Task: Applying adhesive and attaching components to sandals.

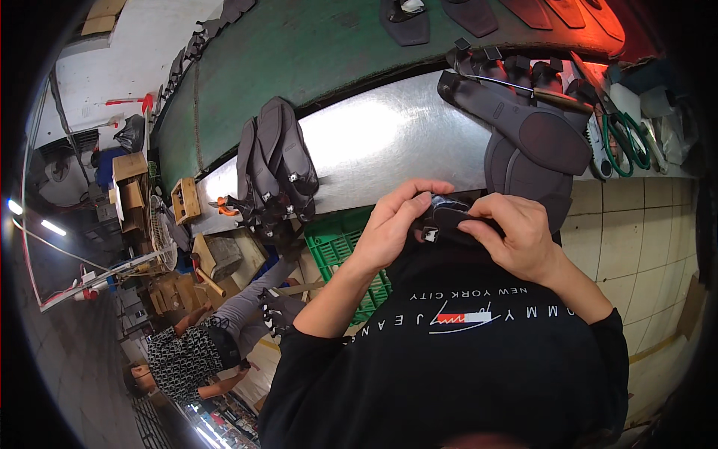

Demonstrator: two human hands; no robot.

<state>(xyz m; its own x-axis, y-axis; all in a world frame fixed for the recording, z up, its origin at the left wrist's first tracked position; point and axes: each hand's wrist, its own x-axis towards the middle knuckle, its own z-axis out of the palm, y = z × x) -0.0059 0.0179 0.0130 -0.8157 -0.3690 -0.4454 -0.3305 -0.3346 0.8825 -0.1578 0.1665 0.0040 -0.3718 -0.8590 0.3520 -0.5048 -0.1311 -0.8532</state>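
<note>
Close to my chest, both hands grip a small dark shoe part (449, 217) with a shiny black surface and a pale square tab at its lower left end. My left hand (391, 224) pinches its left side between thumb and fingers. My right hand (517, 233) has its thumb and curled fingers closed on the right side. Much of the part is hidden by my fingers. Beyond my right hand, dark grey soles (550, 142) lie piled on the metal bench edge (381, 138). More long grey soles (273, 157) lie bunched to the left.
A green conveyor belt (299, 63) runs behind the bench, carrying soles into red light at the far right. Green-handled scissors (628, 142) lie among tools at right. A green crate (336, 243) stands below. Another person (191, 355) is at the lower left near a hammer (209, 277).
</note>
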